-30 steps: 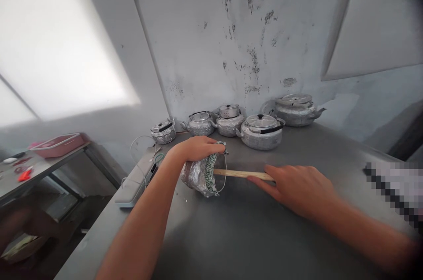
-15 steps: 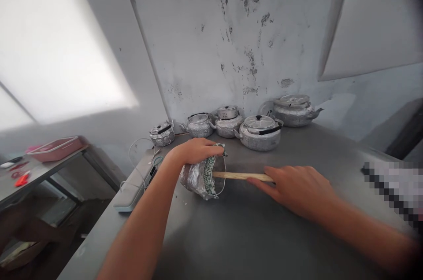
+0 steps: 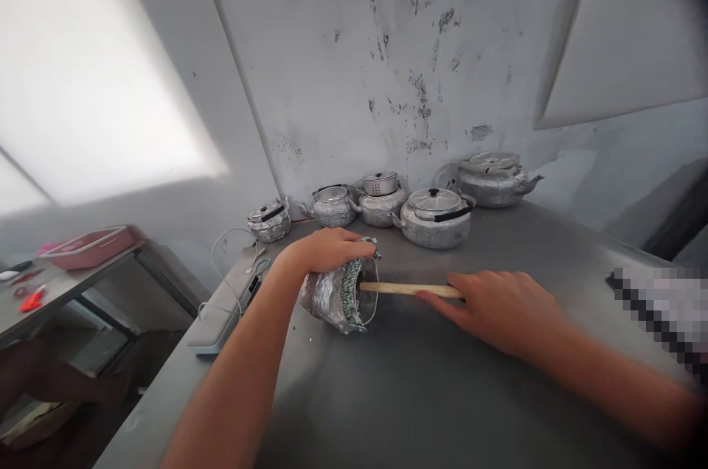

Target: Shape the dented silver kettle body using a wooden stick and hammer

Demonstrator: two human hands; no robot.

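My left hand (image 3: 324,249) is closed over the top of a small silver pot (image 3: 326,297) that lies on its side on the grey metal table (image 3: 442,380), its mouth facing right. A green patterned cloth (image 3: 349,292) lines the pot's mouth, and a thin wire handle hangs at the rim. My right hand (image 3: 498,307) grips the near end of a wooden stick (image 3: 406,289). The stick's far end is inside the pot's mouth.
Several silver kettles (image 3: 434,217) with lids stand in a row along the stained wall at the back of the table. A flat grey device with white cables (image 3: 224,299) lies at the table's left edge. A lower table at far left carries a pink tray (image 3: 88,248).
The stick sits slightly higher and my right hand has shifted a little up and to the right. The view has drifted slightly; my left hand keeps its hold on the pot.
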